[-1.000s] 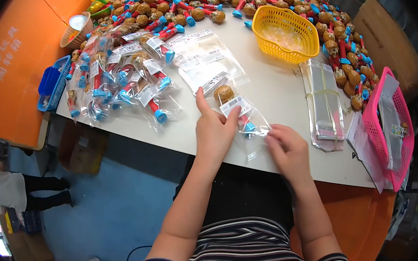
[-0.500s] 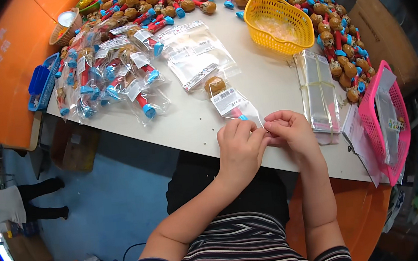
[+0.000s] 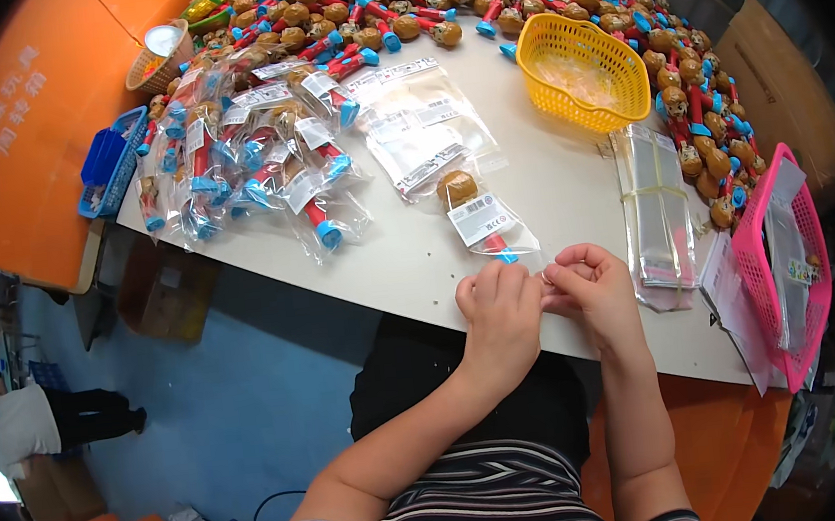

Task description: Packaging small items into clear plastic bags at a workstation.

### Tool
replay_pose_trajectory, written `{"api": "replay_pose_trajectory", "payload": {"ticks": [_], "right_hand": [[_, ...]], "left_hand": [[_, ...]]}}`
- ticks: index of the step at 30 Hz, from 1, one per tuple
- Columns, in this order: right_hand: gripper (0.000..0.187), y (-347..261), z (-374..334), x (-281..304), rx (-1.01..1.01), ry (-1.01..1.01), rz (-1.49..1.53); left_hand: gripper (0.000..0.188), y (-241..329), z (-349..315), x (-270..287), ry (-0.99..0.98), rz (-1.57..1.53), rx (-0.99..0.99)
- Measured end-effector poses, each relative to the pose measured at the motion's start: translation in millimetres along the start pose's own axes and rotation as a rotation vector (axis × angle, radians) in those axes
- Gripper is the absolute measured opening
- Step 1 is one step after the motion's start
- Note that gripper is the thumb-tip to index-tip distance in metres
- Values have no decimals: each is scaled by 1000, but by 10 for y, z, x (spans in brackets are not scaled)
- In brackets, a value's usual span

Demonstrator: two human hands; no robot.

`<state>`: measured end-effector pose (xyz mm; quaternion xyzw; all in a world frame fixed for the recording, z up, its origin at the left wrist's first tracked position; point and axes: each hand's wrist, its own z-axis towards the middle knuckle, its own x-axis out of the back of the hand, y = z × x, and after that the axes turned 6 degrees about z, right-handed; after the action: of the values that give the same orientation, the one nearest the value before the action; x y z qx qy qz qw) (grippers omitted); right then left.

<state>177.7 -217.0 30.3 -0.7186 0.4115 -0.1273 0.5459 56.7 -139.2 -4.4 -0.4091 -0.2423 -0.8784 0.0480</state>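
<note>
A toy with a round brown head and a red handle with a blue end lies on the table inside a clear plastic bag, a white printed label across it. The head points away from me. At the near end of this bag, my left hand is closed with its fingers curled at the bag's edge. Beside it my right hand pinches the same edge between thumb and fingers. The exact fingertip contact is partly hidden.
Several bagged toys are piled at the left. Flat clear bags lie beyond the toy. Loose toys line the far side, near a yellow basket. Banded clear sleeves and a pink basket are at the right.
The whole view has shifted slightly, so the table appears lower and farther right. Both hands stay at the bag's near end, and slightly more of the toy's blue end shows.
</note>
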Motion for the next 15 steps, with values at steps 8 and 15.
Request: {"api": "replay_pose_trajectory", "payload": {"ticks": [8,15], "right_hand": [[12,36,14,-6,12,10,43],[11,119,-14,-28,32,-27,54]], "left_hand": [[17,-62,72,150,40,-117,55],[17,-36,5,64,50,1,17]]}}
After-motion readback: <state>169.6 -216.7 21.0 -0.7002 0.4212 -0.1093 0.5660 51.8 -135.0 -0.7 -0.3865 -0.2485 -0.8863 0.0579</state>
